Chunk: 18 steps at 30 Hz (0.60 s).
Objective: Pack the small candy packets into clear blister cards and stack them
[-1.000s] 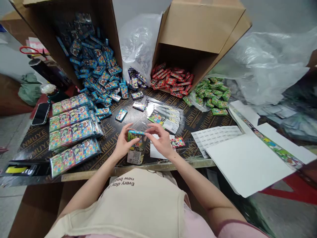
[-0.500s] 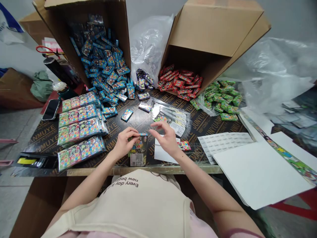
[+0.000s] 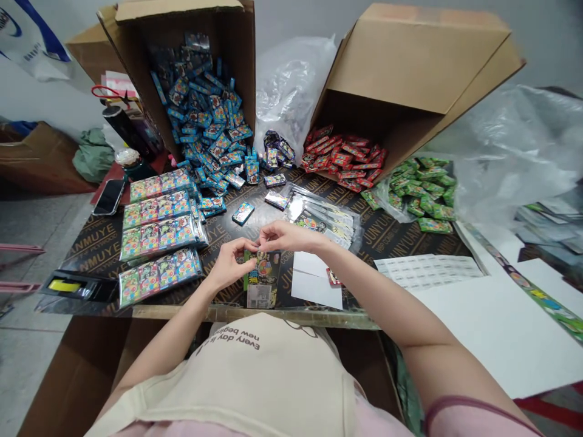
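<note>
The left hand (image 3: 228, 265) and right hand (image 3: 288, 237) pinch the top edge of a small printed card package (image 3: 262, 285) between their fingers (image 3: 266, 232). It rests near the front of the black plywood bench (image 3: 102, 255), likely light and stiff, best held by its edges.

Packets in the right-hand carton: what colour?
The packets are mainly red; the head view shows them best.

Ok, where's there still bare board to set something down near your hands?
The widest bare patch of dark board lies between the white paper and the label sheet. A smaller one sits behind your left hand, by the loose blue pack. The back edge, with spilled blue packs, and the left side, with strip packs, are crowded.
</note>
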Available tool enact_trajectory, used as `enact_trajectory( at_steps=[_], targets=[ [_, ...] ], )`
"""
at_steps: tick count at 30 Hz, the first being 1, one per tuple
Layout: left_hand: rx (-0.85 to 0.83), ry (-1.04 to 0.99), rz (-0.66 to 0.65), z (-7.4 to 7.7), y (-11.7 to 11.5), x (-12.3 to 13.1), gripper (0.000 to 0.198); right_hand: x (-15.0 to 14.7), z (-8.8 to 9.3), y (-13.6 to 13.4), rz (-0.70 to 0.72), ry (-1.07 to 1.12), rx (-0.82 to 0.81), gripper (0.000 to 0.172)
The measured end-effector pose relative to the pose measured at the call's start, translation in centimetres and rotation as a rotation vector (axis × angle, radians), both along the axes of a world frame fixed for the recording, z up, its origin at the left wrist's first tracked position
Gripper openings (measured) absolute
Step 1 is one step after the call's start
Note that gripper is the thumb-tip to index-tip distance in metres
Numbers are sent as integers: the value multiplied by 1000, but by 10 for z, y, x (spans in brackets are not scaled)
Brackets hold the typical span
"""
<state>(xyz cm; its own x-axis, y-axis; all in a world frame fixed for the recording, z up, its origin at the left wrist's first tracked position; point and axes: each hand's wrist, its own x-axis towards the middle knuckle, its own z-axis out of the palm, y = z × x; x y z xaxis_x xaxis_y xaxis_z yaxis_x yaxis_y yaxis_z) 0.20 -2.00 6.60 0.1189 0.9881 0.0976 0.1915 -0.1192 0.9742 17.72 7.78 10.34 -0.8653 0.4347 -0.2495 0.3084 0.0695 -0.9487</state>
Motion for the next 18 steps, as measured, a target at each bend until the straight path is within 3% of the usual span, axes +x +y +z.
enact_trajectory(
  at_steps=[6,10,13,15,18],
  targets=[
    [19,46,157,-3,-3,12,22,1,-2,2,-20,-8,-45,23],
    [48,42,251,-8,-3,19,19,0,-10,0,-120,-10,-102,26],
    [-33,-83,278,-18,-6,23,27,0,-17,-10,-267,48,-165,33],
    [-160,-227,211,-26,-11,25,37,3,-21,-20,-396,115,-216,38],
    [-286,-281,124,-26,-27,26,30,19,-28,-35,-616,182,-288,45]
  ],
)
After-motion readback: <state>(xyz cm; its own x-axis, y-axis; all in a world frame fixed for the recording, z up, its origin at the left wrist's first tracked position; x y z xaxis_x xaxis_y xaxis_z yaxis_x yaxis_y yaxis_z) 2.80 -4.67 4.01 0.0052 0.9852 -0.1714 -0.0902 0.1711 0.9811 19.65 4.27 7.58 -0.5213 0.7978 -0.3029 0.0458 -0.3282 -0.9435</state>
